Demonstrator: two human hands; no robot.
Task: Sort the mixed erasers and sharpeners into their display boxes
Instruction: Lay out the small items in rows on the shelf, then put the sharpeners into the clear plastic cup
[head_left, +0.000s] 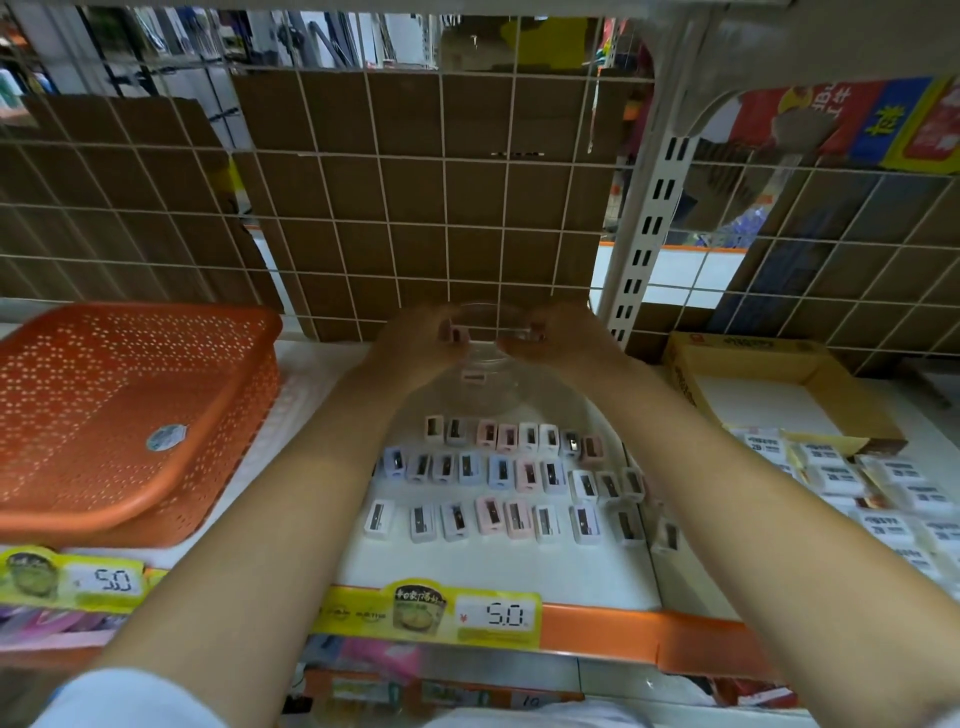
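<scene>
Rows of sharpeners (498, 478) cover the shelf (519, 587) under my forearms. The orange basket (119, 415) blocks the left, the cardboard box (769, 384) and erasers (872, 488) the right. The wire grid (415, 208) closes the rear. A bare strip runs along the front edge.

A shop: shelf-edge price tags (496, 616) reading 5.0, wire-grid backing (415, 208).

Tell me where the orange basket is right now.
In the head view, the orange basket lies upside down on the shelf's left side, left of the left forearm and the rows of sharpeners.
</scene>
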